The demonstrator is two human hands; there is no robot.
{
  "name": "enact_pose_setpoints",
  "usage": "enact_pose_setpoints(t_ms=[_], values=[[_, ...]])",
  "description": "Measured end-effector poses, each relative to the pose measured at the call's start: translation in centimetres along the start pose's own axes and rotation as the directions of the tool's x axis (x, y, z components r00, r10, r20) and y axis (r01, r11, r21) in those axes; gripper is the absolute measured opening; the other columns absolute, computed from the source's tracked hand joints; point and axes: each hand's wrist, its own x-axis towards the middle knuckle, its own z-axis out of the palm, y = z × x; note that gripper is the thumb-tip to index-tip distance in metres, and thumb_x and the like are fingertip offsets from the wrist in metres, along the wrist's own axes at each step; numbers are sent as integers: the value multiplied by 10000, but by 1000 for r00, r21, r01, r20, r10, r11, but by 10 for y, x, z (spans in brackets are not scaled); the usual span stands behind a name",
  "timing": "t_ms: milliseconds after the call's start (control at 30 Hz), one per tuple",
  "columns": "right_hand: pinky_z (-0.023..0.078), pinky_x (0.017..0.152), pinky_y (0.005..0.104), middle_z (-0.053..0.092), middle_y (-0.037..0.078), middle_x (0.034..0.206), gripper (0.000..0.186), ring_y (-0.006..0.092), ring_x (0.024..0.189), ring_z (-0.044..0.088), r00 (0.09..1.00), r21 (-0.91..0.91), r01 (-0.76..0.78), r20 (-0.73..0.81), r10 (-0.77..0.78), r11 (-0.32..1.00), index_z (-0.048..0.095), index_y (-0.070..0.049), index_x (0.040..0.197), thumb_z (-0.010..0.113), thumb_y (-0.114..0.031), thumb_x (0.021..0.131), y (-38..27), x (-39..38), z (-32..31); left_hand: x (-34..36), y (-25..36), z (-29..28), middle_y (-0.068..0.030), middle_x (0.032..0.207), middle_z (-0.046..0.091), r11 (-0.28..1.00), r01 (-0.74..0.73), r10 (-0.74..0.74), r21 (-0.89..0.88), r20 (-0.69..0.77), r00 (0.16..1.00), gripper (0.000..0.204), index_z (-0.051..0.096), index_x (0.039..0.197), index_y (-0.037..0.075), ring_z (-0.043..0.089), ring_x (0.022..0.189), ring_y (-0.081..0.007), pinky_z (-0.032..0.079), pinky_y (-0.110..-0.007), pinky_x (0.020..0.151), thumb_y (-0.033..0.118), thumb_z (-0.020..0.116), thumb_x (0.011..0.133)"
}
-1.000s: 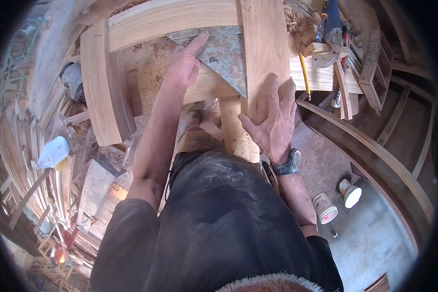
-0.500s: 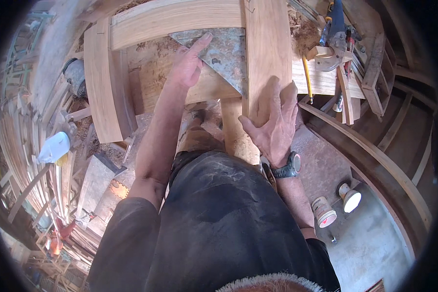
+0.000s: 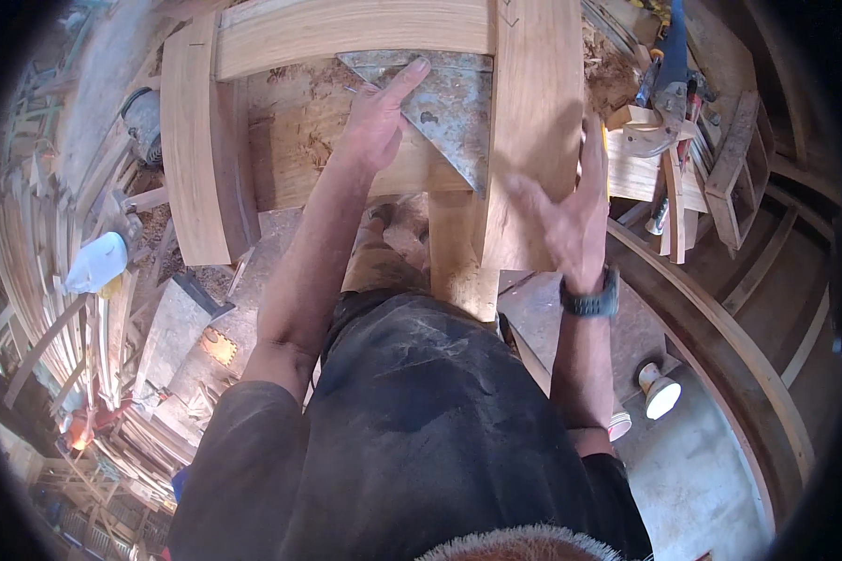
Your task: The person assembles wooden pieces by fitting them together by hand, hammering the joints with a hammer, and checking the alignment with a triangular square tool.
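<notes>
A worn metal set square (image 3: 454, 107), triangular and blotched with grey-blue, lies against the left edge of a wide wooden board (image 3: 538, 84). Its far side runs along a wooden rail (image 3: 355, 35). My left hand (image 3: 376, 131) grips the square by its slanted edge, thumb stretched over the top and the other fingers mostly hidden. Raised at the board's right edge, my right hand (image 3: 580, 220) is turned on its side, thumb spread from the fingers, and slightly blurred. It holds nothing visible. Beside its fingers shows a sliver of a yellow pencil (image 3: 606, 161), mostly covered.
Another wooden post (image 3: 192, 150) joins the rail's left end. At the right lie a blue-and-metal tool (image 3: 664, 107), wood offcuts and a wooden frame (image 3: 734, 178). Timber strips (image 3: 28, 271) and a white jug (image 3: 98, 262) are at left; a white bucket (image 3: 660, 391) stands below right.
My right hand has lifted off the wide board and moved right towards the pencil, turning on its side. My left hand stays on the set square. The whole view has shifted slightly.
</notes>
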Motion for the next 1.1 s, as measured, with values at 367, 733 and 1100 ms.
enact_pose_setpoints(t_ms=[367, 733, 1100], values=[[423, 1176, 450, 475, 325, 1515, 1228, 350, 1409, 501, 997, 273, -79, 29, 74, 959, 252, 125, 1594, 953, -435, 756, 1, 39, 12, 7, -2, -3, -109, 1278, 721, 996, 37, -39, -76, -23, 999, 404, 657, 1327, -18, 710, 1130, -219, 584, -377, 986, 196, 746, 996], [440, 1162, 447, 515, 354, 1475, 1252, 373, 1375, 545, 998, 258, -65, 12, 64, 964, 235, 151, 1583, 955, -447, 752, 11, 42, 14, 9, -7, -5, -117, 1265, 722, 997, -9, 3, -75, -88, 996, 398, 654, 1319, -32, 721, 1103, -229, 605, -391, 948, 197, 733, 1004], [416, 1179, 448, 470, 349, 1517, 1245, 368, 1407, 505, 989, 249, -146, 35, 142, 958, 241, 149, 1584, 951, -450, 754, 9, 37, 15, -6, -1, 5, -108, 1251, 723, 993, 55, -62, -105, -71, 996, 347, 640, 1333, 19, 720, 1106, -228, 601, -392, 947, 156, 706, 1021]])
